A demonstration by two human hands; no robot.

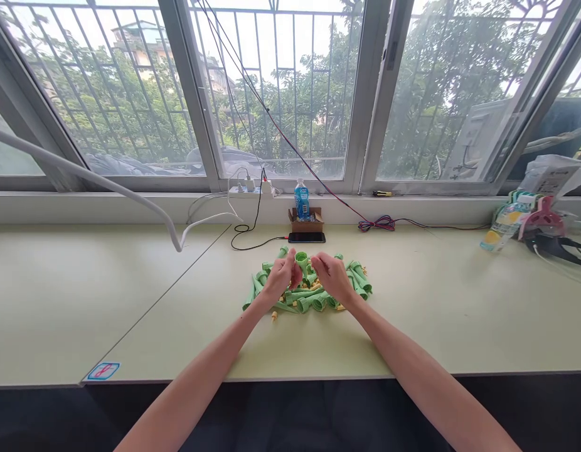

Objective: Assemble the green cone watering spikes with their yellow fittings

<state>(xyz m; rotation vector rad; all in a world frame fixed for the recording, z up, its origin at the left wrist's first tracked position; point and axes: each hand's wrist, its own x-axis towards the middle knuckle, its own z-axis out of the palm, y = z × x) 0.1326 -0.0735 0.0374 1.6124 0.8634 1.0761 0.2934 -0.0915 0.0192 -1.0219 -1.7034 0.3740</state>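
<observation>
My left hand (282,276) is closed on a green plastic watering spike (302,258), held upright with its wide round mouth facing up. Just to the right of that mouth is my right hand (332,276), its fingers pinched together; whatever they hold, if anything, is too small to make out. Under and around both hands lies a pile of similar green hollow spikes (319,303), pointing various ways. Small yellow plastic pieces are scattered among them, and one yellow piece (274,316) lies apart at the pile's near left edge.
Behind the pile, a phone (307,238) on a cable lies before a small cardboard box (307,225) and a blue-labelled bottle (302,199). A white bent arm (130,191) crosses the left side. A power strip (250,188) sits on the ledge; a clear bottle (500,229) stands right.
</observation>
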